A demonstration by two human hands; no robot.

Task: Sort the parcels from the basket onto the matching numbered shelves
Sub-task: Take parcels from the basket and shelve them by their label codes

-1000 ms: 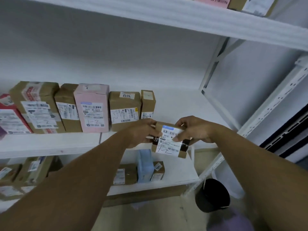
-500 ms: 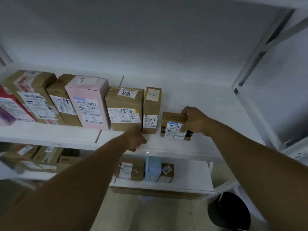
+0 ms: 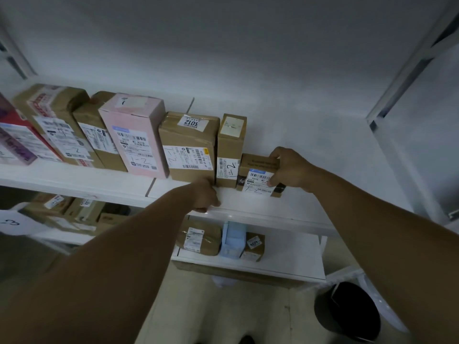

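A small brown parcel [image 3: 255,170] with a white label marked 1-2 stands on the white shelf [image 3: 285,209], at the right end of a row of parcels. My right hand [image 3: 289,170] grips its right side, thumb on the label. My left hand [image 3: 206,196] has its fingers curled over the shelf's front edge, just below a brown parcel labelled 5012 [image 3: 190,147]. A narrow brown parcel marked 1-2 [image 3: 230,150] stands between that one and the small parcel.
A pink parcel [image 3: 135,135] and more brown parcels [image 3: 57,122] fill the shelf's left. The lower shelf [image 3: 285,264] holds a brown bag, a blue box [image 3: 233,240] and a small box. A black bin [image 3: 347,311] stands on the floor. A white upright [image 3: 409,70] rises at right.
The small parcel went from both hands in front of the shelf onto the shelf beside the narrow parcel. My left hand let go and moved down to the shelf's front edge.
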